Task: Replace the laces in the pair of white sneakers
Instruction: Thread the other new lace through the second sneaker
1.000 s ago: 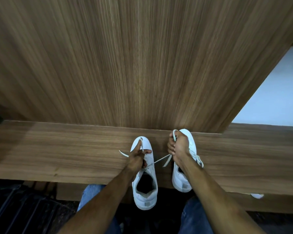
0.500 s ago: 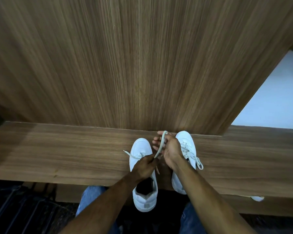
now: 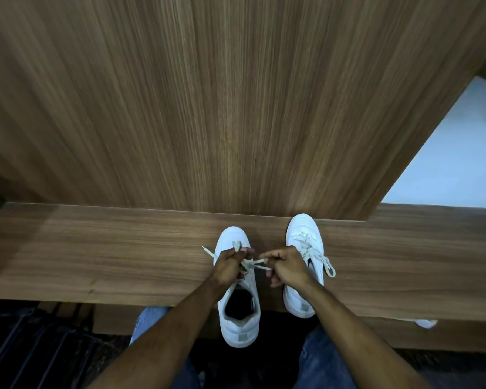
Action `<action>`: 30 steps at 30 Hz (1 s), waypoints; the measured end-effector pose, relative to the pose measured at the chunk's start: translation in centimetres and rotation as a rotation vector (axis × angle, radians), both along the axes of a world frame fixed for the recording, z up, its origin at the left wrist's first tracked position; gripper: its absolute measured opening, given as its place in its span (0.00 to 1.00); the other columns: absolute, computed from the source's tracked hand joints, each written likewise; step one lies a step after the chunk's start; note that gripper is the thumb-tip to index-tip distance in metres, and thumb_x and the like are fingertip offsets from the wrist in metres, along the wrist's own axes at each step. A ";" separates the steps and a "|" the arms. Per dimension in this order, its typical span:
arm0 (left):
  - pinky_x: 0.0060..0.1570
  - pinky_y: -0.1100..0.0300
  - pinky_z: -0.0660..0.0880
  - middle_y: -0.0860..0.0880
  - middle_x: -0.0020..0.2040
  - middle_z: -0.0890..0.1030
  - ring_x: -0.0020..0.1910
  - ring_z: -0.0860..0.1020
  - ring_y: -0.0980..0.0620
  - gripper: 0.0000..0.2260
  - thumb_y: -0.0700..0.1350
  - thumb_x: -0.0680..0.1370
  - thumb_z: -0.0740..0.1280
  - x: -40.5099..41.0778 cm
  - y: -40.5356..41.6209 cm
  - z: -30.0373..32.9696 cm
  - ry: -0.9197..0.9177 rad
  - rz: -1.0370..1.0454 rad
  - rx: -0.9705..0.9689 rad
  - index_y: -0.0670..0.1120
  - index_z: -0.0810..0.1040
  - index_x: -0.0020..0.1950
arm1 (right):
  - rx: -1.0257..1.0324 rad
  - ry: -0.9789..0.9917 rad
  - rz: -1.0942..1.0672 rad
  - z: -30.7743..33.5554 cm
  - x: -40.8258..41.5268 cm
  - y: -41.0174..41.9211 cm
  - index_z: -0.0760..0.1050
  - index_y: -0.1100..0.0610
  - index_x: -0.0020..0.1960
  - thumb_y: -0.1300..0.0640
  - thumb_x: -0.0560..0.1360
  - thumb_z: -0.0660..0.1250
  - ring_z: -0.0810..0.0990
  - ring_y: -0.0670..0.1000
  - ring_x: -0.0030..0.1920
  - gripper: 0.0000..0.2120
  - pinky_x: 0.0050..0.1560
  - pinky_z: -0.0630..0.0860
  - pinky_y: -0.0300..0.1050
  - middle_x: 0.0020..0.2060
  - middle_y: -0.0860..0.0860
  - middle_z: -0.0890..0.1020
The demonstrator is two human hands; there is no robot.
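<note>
Two white sneakers stand side by side on a wooden ledge (image 3: 96, 256), toes toward the wall. The left sneaker (image 3: 237, 318) hangs with its heel over the ledge's front edge. My left hand (image 3: 227, 266) covers its tongue and pinches the off-white lace (image 3: 253, 263), with one loose end sticking out to the left. My right hand (image 3: 288, 266) pinches the other end of the same lace, pulled taut between the hands. The right sneaker (image 3: 303, 234) is laced, with a bow at its right side.
A tall wooden panel (image 3: 208, 108) rises right behind the ledge. A pale floor (image 3: 455, 158) shows at the far right. A small white object (image 3: 425, 322) lies under the ledge's front edge at the right. My knees in blue jeans are below, dark slats at lower left.
My right hand came down from above the toes and moved right, pulling its lace end sideways. My left hand stayed on the left sneaker's tongue. The view shifted slightly.
</note>
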State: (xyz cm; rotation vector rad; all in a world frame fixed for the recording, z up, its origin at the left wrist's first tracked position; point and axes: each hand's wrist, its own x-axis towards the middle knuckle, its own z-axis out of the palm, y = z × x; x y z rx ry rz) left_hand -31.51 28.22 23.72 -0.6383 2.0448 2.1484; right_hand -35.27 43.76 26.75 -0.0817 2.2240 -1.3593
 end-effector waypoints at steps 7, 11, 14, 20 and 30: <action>0.36 0.61 0.72 0.44 0.39 0.76 0.43 0.79 0.44 0.13 0.43 0.83 0.59 -0.2 -0.6 -1.0 -0.033 -0.024 -0.018 0.49 0.82 0.47 | 0.119 -0.175 0.412 1.8 2.2 0.6 0.68 0.40 0.67 0.69 0.74 0.54 0.72 0.50 0.26 0.30 0.31 0.78 0.44 0.26 0.54 0.74; 0.37 0.60 0.74 0.46 0.40 0.78 0.44 0.79 0.47 0.11 0.41 0.82 0.59 -0.4 -0.3 -1.0 -0.024 -0.022 -0.046 0.47 0.82 0.48 | 0.069 -0.100 0.362 0.8 2.9 -0.7 0.78 0.44 0.48 0.57 0.73 0.59 0.75 0.50 0.30 0.12 0.35 0.73 0.46 0.29 0.50 0.77; 0.38 0.63 0.76 0.44 0.39 0.80 0.39 0.78 0.49 0.10 0.40 0.82 0.59 -0.3 -0.6 -1.0 -0.025 -0.016 -0.026 0.45 0.81 0.50 | 0.168 0.138 0.379 -0.8 2.8 -1.4 0.78 0.42 0.41 0.38 0.73 0.62 0.79 0.45 0.38 0.11 0.42 0.74 0.46 0.35 0.44 0.81; 0.37 0.69 0.75 0.45 0.42 0.80 0.40 0.78 0.52 0.06 0.38 0.78 0.66 -0.2 -1.4 -0.7 0.019 -0.054 -0.084 0.41 0.81 0.52 | 0.267 0.371 0.239 -2.5 3.0 -2.5 0.80 0.50 0.44 0.44 0.73 0.63 0.81 0.50 0.41 0.12 0.39 0.72 0.44 0.39 0.50 0.84; 0.47 0.54 0.76 0.51 0.45 0.80 0.45 0.79 0.53 0.07 0.50 0.73 0.72 2.6 -4.7 -2.0 0.338 -0.391 -0.854 0.47 0.83 0.44 | -0.024 -0.095 -0.004 -3.5 1.6 -3.2 0.77 0.55 0.30 0.65 0.75 0.64 0.70 0.47 0.21 0.15 0.26 0.65 0.37 0.23 0.51 0.74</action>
